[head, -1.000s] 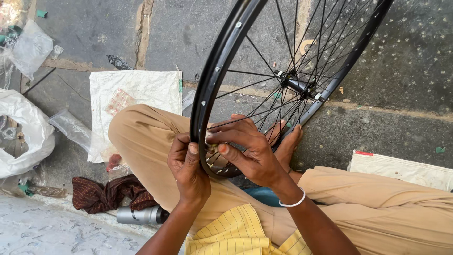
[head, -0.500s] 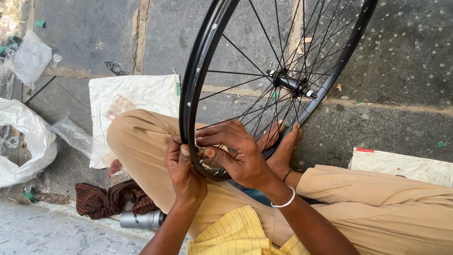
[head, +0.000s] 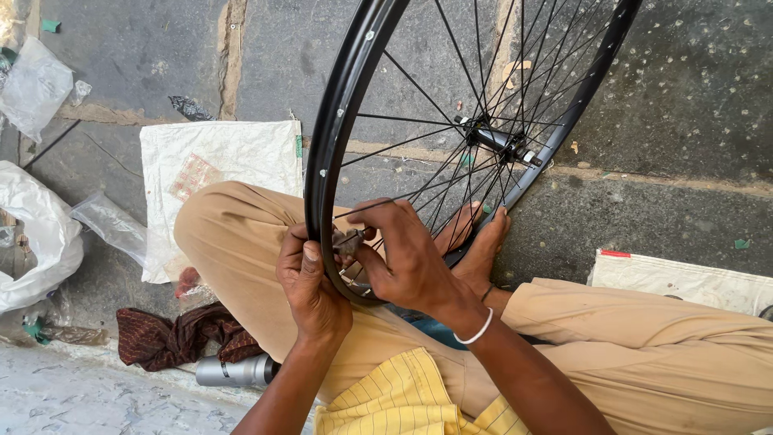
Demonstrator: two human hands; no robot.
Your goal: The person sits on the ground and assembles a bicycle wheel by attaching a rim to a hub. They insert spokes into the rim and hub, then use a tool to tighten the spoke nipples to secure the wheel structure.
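Observation:
A black bicycle wheel rim (head: 328,137) with thin spokes and a hub (head: 493,138) stands upright over my crossed legs in tan trousers. My left hand (head: 310,282) grips the lower rim from outside, thumb on its edge. Inside the rim, my right hand (head: 403,254) pinches a small metal tool (head: 349,238) against a spoke end near the rim. A white bangle circles my right wrist. My bare feet (head: 481,240) rest behind the wheel's bottom.
A white woven sack (head: 213,157) lies on the stone floor at left, another (head: 684,278) at right. Clear plastic bags (head: 32,234) are at far left. A dark red cloth (head: 173,334) and a silver cylinder (head: 233,372) lie by my left knee.
The view has shifted slightly, so the wheel sits a little more to the left in frame. My right hand's fingers have closed in on the spoke end near the rim.

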